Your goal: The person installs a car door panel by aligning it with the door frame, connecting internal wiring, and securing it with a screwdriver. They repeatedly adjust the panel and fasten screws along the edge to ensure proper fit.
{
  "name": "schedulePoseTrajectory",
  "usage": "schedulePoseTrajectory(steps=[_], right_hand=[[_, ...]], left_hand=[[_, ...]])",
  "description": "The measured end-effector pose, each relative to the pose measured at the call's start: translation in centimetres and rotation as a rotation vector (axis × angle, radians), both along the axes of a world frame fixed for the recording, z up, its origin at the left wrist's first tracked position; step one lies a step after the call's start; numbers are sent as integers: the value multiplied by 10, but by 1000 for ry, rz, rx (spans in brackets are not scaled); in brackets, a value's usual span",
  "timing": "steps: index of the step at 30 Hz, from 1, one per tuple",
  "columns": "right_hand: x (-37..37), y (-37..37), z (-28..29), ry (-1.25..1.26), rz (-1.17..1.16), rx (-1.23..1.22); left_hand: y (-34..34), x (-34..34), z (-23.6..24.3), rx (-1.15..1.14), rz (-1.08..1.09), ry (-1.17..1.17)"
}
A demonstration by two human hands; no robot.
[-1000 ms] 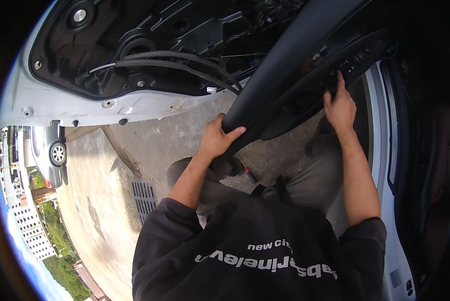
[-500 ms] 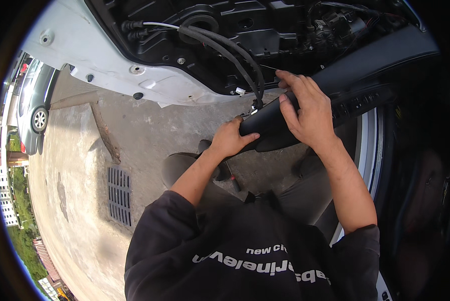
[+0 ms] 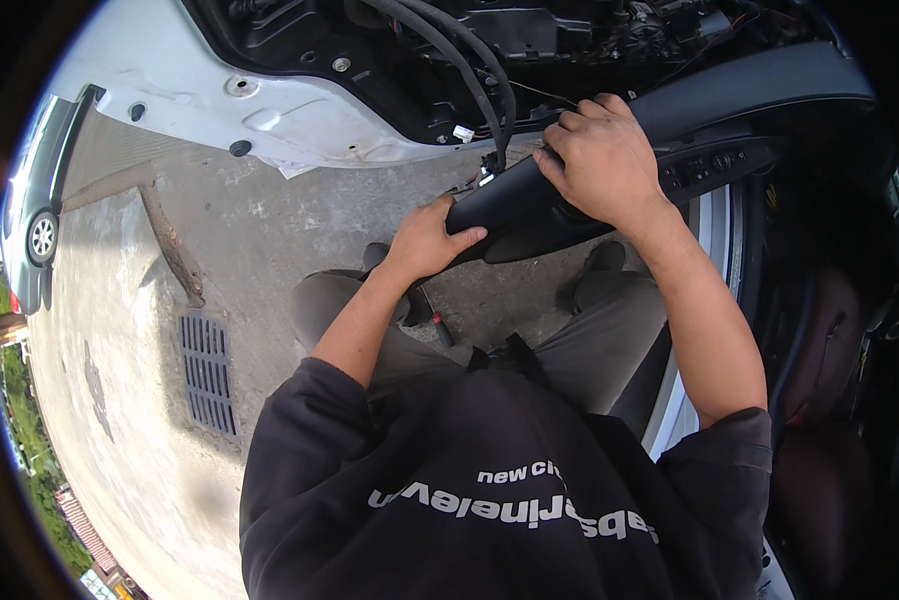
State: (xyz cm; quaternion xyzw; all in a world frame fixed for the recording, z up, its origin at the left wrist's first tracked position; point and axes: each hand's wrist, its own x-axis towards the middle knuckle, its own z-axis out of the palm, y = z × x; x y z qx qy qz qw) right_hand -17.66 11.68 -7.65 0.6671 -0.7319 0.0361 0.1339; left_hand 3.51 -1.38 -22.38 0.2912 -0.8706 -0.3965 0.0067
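Observation:
A black car door panel (image 3: 514,205) hangs tilted between me and the white car door (image 3: 299,130). My left hand (image 3: 429,240) is closed around the panel's left end, thumb on the near face; its other fingers are mostly hidden behind. Farther right, my right hand (image 3: 606,165) wraps over the top edge with fingers curled. Just right of that hand, a strip of window switches (image 3: 704,170) sits on the panel. Black sheathed cables (image 3: 479,90) run from the door down behind the panel's left end, near a small white connector (image 3: 463,132).
The door's exposed black inner side (image 3: 529,35) carries wiring. A screwdriver with a red and black handle (image 3: 441,328) is on the concrete between my legs. A drain grate (image 3: 207,375) lies left, a parked car (image 3: 37,215) beyond. The car's sill (image 3: 714,235) and a dark seat (image 3: 819,340) are right.
My right hand's fingers have gone from raised and spread to curled over the panel's top edge. The view has shifted, so door and panel appear higher and farther left.

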Motion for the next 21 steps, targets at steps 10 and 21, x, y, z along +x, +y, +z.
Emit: schedulePoseTrajectory(steps=[10,21], right_hand=[[-4,4,-1,-123,63,-164],[-10,0,0,-166,86,-130]], left_hand=[[-62,65,202,-189,-359,322],[-157,-4,586,-1667,192,1022]])
